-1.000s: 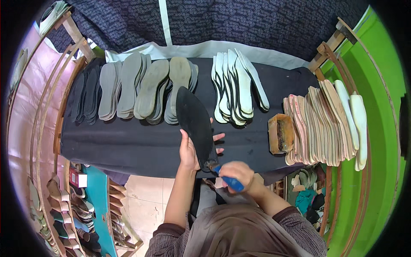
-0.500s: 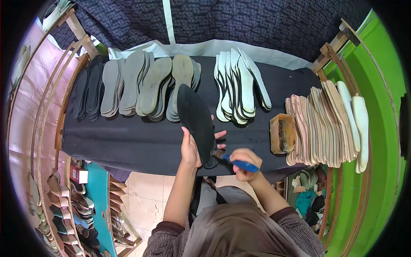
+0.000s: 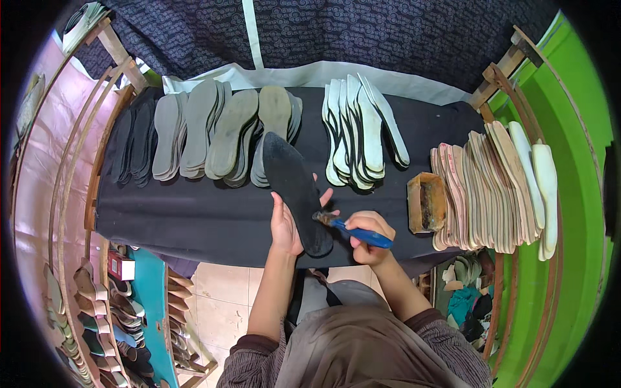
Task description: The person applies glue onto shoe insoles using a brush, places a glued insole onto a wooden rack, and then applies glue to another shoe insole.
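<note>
Two hands busy. Our left hand [image 3: 284,223] wraps fingers round flat black sole [image 3: 296,191], held over black table [image 3: 194,213]. Our right hand [image 3: 367,238] grips blue-handled brush [image 3: 352,229] tight, bristles touching sole's near end. We think brushing step; next, steady strokes. Sole's long way runs away from us, toe pointing far-left.
</note>
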